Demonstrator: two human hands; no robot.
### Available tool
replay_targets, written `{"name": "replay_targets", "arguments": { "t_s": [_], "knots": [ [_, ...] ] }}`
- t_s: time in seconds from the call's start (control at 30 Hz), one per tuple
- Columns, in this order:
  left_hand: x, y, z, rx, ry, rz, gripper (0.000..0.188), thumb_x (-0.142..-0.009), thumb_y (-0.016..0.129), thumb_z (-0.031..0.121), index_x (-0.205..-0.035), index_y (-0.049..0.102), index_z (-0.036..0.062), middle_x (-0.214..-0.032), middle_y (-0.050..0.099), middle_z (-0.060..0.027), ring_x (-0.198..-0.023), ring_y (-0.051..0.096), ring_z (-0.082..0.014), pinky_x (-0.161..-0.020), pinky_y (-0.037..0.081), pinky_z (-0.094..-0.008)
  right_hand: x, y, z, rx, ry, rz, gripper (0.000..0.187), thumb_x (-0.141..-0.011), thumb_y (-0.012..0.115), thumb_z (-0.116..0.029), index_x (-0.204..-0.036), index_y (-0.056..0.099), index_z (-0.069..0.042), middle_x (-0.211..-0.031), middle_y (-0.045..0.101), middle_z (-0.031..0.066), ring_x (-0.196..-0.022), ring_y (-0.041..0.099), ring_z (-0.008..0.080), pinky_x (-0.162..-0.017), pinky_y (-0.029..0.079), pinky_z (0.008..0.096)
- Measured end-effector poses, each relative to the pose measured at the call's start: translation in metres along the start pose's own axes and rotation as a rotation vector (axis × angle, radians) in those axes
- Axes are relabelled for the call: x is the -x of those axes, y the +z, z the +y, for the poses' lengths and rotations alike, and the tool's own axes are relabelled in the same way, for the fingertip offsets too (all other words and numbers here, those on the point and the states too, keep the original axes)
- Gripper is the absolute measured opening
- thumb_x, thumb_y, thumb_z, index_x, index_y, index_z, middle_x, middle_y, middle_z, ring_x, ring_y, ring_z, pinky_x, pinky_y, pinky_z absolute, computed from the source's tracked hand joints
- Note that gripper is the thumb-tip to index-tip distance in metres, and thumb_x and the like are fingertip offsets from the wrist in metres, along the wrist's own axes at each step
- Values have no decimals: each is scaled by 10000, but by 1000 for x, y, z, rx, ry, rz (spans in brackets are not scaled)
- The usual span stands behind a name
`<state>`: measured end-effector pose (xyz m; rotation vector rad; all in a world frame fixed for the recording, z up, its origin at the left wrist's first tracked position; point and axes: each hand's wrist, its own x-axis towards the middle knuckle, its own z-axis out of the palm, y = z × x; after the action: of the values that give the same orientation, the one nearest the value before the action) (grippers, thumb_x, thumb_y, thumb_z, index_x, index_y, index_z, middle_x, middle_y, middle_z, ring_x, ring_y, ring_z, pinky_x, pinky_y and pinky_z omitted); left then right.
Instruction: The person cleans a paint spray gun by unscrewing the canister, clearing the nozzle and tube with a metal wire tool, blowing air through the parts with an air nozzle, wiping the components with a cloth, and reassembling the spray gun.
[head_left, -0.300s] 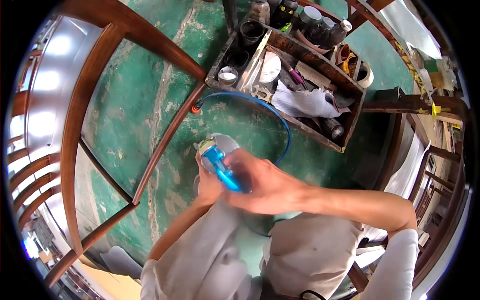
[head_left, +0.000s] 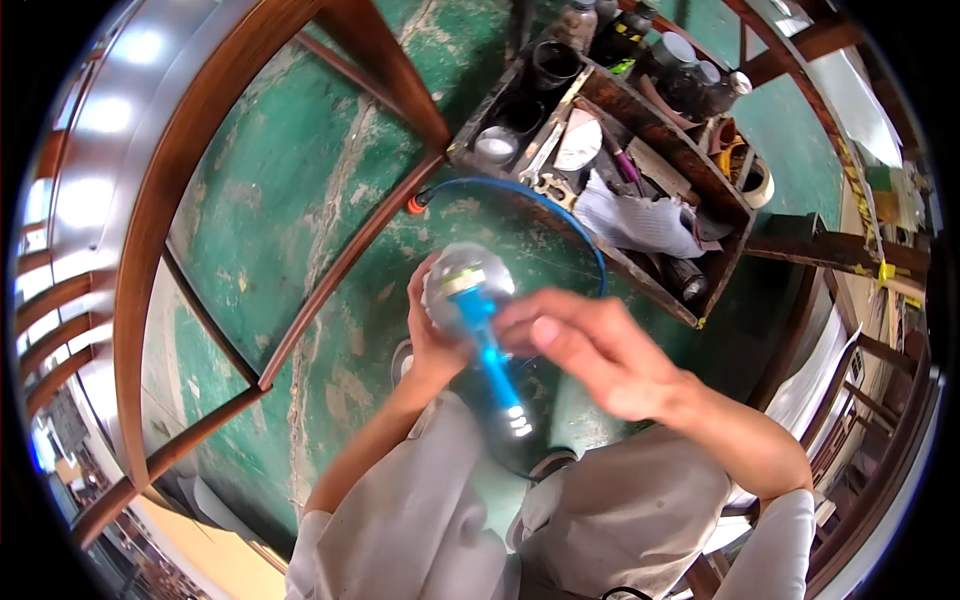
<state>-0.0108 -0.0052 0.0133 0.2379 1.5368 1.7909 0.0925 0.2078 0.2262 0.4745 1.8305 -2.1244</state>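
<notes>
Blue and glossy, the slim tool I am watching stands between the two hands, its ringed end pointing away from the body, its other end slanting down over the gap between the knees. Behind that ring sits a greyish rounded cup, and my left hand curls around its near-left side, holding it. My right hand hangs just to the right of the tool, fingers loosely extended and thumb apart; its fingertips are so smeared that I cannot tell whether they touch the blue body. Motion blur also softens the tool's lower end. Beyond the hands, a blue hose arcs over the green floor, part of it lost behind the right hand. Farther out, a wooden toolbox holds a white cloth; the jars behind it are cut by the upper edge.
</notes>
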Motion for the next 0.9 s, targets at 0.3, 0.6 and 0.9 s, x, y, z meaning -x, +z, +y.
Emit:
{"name": "replay_targets", "arguments": {
  "t_s": [0.3, 0.6, 0.9],
  "knots": [
    [-22, 46, 86, -521, 611, -189, 1087, -551, 978, 445, -1395, 444, 18, -1346, 552, -152, -1223, 568, -296, -1044, 443, -421, -15, -14, 0, 966, -484, 281, 725, -652, 834, -200, -1298, 549, -37, -1372, 533, 154, -1215, 523, 367, -1002, 434, 463],
    [-15, 81, 123, -437, 464, -317, 1162, -542, 1008, 363, -1457, 376, 24, -1380, 560, -141, -1263, 563, -240, -1087, 429, -393, -10, -10, -10, 834, -421, 477, 889, -594, 910, -437, -1344, 592, -82, -1249, 568, 156, -1157, 511, 352, -1035, 397, 445],
    [-5, 102, 121, -278, 612, -20, 941, -605, 919, 285, -1366, 440, 8, -1275, 564, -207, -1157, 596, -360, -975, 486, -428, -21, 7, -25, 861, -636, 561, 859, -633, 891, -370, -1326, 529, -15, -1211, 468, 147, -1135, 540, 273, -1006, 432, 384]
  ]
}}
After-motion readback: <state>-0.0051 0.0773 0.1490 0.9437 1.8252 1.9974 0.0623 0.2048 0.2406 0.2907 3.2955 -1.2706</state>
